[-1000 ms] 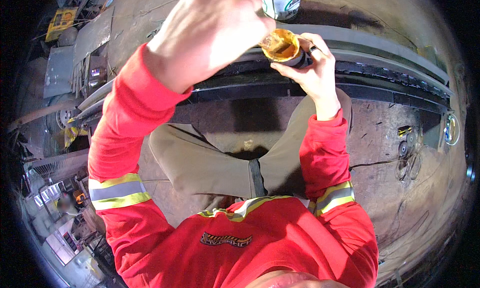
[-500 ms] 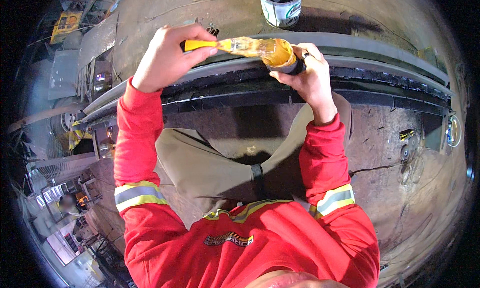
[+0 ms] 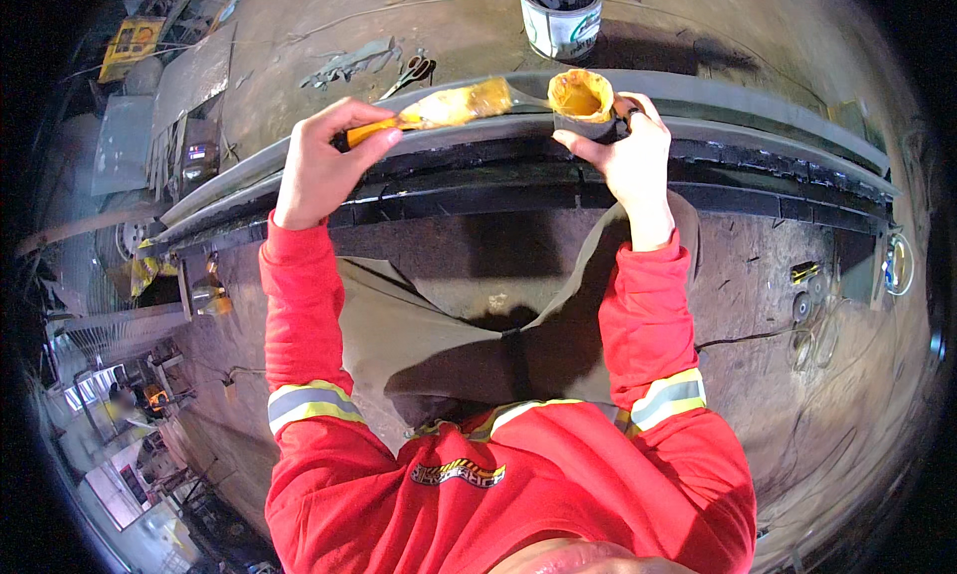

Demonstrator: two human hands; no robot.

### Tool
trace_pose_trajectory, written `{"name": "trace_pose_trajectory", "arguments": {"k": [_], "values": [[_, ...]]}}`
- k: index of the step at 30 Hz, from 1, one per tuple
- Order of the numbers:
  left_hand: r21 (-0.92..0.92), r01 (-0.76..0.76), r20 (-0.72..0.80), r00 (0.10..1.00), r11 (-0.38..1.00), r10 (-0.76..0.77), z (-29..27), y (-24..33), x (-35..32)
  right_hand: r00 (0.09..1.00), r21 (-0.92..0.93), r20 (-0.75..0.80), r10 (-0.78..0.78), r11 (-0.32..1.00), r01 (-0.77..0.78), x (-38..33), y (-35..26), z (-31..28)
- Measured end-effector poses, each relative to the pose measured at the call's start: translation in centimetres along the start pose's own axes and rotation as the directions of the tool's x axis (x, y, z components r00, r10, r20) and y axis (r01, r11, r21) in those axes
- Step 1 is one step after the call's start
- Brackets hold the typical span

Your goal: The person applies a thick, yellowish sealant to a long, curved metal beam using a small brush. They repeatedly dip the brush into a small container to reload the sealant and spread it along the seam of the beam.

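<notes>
My left hand (image 3: pixel 324 160) grips the orange handle of a paintbrush (image 3: pixel 444 109) whose bristles are loaded with yellow paste. The brush lies flat along the top of a long grey curved metal beam (image 3: pixel 758 101), its tip pointing toward a small can (image 3: pixel 582 103). My right hand (image 3: pixel 628 155) holds that small can of yellow paste upright on the beam, right beside the brush tip. Both red sleeves with reflective bands reach up from the lower edge.
A white can (image 3: pixel 563 21) with dark tools in it stands on the dusty floor beyond the beam. Scissors or pliers (image 3: pixel 414 73) and metal scraps lie to its left. Black rubber strip runs under the beam. Round metal rings (image 3: pixel 812 330) lie at the right.
My left hand came down from close to the camera and drew the brush leftward out of the can, so it now lies along the beam. The right hand has kept the can in place.
</notes>
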State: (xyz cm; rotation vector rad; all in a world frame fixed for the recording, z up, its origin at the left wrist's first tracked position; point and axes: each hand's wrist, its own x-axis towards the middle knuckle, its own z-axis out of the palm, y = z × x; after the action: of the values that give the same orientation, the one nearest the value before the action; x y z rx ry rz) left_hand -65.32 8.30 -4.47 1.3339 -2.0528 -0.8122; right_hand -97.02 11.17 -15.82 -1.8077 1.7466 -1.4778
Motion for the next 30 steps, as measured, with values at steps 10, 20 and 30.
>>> {"name": "trace_pose_trajectory", "arguments": {"k": [10, 20, 30], "values": [[-0.171, -0.086, -0.338, 0.941, 0.981, 0.023, -6.5, 3.5, -0.2, 0.997, -0.012, 0.058, 0.053, 0.999, -0.053, -0.1, 0.1, 0.1], [0.215, 0.118, -0.102, 0.99, 0.969, -0.098, -8.0, -0.2, -5.8, 0.992, -0.004, 0.061, 0.107, 0.994, -0.107, 0.1, -0.1, -0.6], [0.834, -0.169, 0.221, 0.975, 0.525, -0.036, -5.9, -7.1, -6.6, 0.986, 0.075, 0.059, 0.154, 0.985, -0.158, 0.2, -1.1, -0.6]]}}
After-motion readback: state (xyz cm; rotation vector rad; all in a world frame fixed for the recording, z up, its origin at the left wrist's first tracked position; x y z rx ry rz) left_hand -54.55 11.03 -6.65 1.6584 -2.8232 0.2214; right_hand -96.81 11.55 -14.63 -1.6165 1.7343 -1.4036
